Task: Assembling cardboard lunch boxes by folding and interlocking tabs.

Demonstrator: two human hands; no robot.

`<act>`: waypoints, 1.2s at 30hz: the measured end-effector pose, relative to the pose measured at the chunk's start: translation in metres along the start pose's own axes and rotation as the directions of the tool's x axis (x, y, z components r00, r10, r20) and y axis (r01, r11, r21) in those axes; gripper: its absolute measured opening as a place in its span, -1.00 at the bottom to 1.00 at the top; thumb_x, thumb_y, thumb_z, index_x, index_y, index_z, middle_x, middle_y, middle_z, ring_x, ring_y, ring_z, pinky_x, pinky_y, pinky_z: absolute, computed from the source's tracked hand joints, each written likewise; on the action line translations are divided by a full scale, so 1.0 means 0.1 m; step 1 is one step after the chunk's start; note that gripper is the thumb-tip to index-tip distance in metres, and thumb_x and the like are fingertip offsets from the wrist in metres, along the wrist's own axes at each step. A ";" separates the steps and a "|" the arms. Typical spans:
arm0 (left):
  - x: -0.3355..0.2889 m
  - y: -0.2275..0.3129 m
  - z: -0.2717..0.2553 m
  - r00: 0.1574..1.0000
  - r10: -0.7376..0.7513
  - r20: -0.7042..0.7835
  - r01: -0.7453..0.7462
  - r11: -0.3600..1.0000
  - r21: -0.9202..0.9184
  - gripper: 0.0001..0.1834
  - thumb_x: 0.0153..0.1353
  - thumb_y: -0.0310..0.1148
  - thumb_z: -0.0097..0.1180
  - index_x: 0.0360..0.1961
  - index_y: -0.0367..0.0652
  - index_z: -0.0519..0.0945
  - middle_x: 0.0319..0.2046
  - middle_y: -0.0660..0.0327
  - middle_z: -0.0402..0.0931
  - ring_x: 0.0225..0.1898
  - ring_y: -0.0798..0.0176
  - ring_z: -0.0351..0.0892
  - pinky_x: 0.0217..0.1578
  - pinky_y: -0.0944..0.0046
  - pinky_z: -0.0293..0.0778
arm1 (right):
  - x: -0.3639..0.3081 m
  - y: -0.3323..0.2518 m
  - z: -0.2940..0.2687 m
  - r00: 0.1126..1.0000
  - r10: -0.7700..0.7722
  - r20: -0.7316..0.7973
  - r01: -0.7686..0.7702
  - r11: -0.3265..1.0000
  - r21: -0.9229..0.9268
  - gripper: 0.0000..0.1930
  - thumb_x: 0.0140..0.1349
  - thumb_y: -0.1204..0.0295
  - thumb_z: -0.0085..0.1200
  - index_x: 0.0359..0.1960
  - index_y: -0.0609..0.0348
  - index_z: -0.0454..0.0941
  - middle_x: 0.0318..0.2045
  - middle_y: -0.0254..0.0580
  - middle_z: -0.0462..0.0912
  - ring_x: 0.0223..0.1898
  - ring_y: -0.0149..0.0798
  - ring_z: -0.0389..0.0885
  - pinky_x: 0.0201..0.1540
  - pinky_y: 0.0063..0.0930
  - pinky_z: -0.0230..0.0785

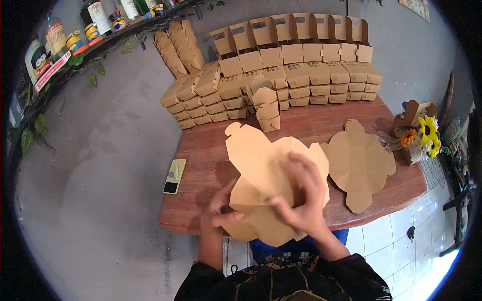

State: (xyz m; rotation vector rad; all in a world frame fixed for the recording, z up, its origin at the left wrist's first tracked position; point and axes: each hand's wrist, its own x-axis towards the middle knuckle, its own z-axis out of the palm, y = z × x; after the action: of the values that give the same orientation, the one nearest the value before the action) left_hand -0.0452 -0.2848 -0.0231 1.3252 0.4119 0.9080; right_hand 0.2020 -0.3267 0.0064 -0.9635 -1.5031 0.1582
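The cardboard sheet is above the counter, its left edge pinched by the left hand; the right hand spreads over it, contact unclear. Likely light, springy, easily creased; best held by its edges.

Clock directions run from the carton sheet, centred over the near part of the table. The left hand lies at 8 o'clock, against its edge; the right hand, toward 4, before its face. On the table, a phone lies at 9, an upright carton at 12, and stacked boxes behind that, from 11 to 1. Between 2 and 3 lies a flat blank, with flowers beyond. A wall shelf bears bottles between 10 and 11.
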 end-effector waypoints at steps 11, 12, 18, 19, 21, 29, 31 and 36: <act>-0.01 0.02 -0.01 0.992 -0.028 0.127 0.030 1.000 -0.008 -0.06 0.12 -0.57 0.20 0.51 -0.44 0.03 0.40 -0.02 0.28 0.46 0.11 0.19 0.40 0.13 0.11 | 0.24 0.20 -0.29 0.956 0.285 0.077 -0.277 0.956 -0.099 -0.31 0.08 0.19 0.43 0.20 0.32 0.50 -0.13 0.13 0.74 -0.16 -0.05 0.77 -0.12 -0.36 0.56; -0.01 0.03 -0.01 0.995 -0.050 0.089 0.051 0.999 -0.007 -0.06 0.12 -0.57 0.20 0.51 -0.44 0.03 0.40 -0.02 0.28 0.46 0.11 0.19 0.40 0.13 0.11 | 0.27 0.22 -0.35 0.917 0.347 0.198 -0.337 0.938 -0.084 -0.40 0.10 0.24 0.43 0.13 0.31 0.56 -0.19 0.06 0.75 -0.23 -0.15 0.74 -0.15 -0.38 0.55; 0.08 0.10 -0.04 0.960 -0.015 0.280 0.120 0.924 -0.363 0.05 0.12 -0.23 0.45 0.47 -0.45 0.10 0.35 0.00 0.34 0.41 0.12 0.27 0.37 0.12 0.19 | 0.67 0.22 -0.52 0.818 0.090 0.568 -0.158 0.985 0.072 -0.67 0.11 0.37 0.42 -0.10 0.21 0.70 -0.16 -0.11 0.70 -0.09 -0.18 0.64 -0.03 -0.35 0.45; 0.12 0.13 -0.07 0.949 -0.178 0.260 0.185 0.983 -0.005 -0.02 0.16 -0.21 0.44 0.44 -0.42 0.16 0.31 0.04 0.39 0.36 0.15 0.33 0.34 0.14 0.25 | 0.70 0.16 -0.51 0.830 0.056 0.555 -0.120 0.990 0.080 -0.67 0.11 0.37 0.42 -0.10 0.21 0.70 -0.16 -0.11 0.70 -0.09 -0.18 0.64 -0.03 -0.35 0.45; 0.18 0.14 -0.05 0.929 -0.317 0.191 0.236 0.905 0.354 -0.09 0.20 -0.18 0.43 0.42 -0.39 0.22 0.26 0.09 0.44 0.31 0.18 0.40 0.30 0.16 0.30 | 0.73 0.00 -0.47 0.856 -0.186 0.482 0.321 0.923 -0.214 -0.53 0.06 0.30 0.46 0.01 0.17 0.66 0.00 -0.04 0.66 0.02 -0.02 0.60 0.05 -0.19 0.44; 0.14 -0.07 0.15 0.976 0.216 -0.014 -0.201 0.925 0.322 -0.46 0.39 -0.39 0.21 0.32 -0.28 0.37 0.14 0.18 0.52 0.15 0.27 0.50 0.16 0.22 0.43 | 0.45 -0.38 -0.33 0.976 -0.130 -0.174 0.070 0.947 -0.313 -0.34 0.06 0.16 0.45 0.19 0.15 0.54 0.01 -0.03 0.68 0.07 -0.11 0.61 0.27 -0.10 0.14; 0.15 -0.09 0.18 0.984 0.179 -0.026 -0.157 0.917 0.366 -0.49 0.38 -0.40 0.22 0.30 -0.29 0.40 0.13 0.18 0.53 0.14 0.26 0.50 0.16 0.22 0.43 | 0.42 -0.31 -0.31 0.996 0.012 0.085 0.002 0.988 -0.154 -0.58 0.08 0.37 0.42 0.00 0.16 0.67 -0.14 -0.07 0.76 -0.02 -0.01 0.71 0.35 0.06 0.23; 0.25 -0.05 0.34 0.953 0.260 -0.156 -0.180 0.898 0.400 -0.60 0.35 -0.41 0.26 0.15 -0.31 0.51 0.02 0.18 0.59 0.04 0.29 0.57 0.06 0.29 0.49 | 0.33 -0.20 -0.25 0.989 -0.139 -0.042 0.134 0.986 -0.097 -0.72 0.03 0.67 0.27 -0.18 0.16 0.75 -0.30 -0.19 0.77 -0.34 -0.20 0.72 0.15 -0.10 0.47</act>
State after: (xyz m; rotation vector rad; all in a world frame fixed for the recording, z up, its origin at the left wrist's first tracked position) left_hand -0.0036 -0.2881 -0.0137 1.6662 0.6325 1.2057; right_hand 0.2194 -0.3296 0.0486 -0.9289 -1.5367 -0.0348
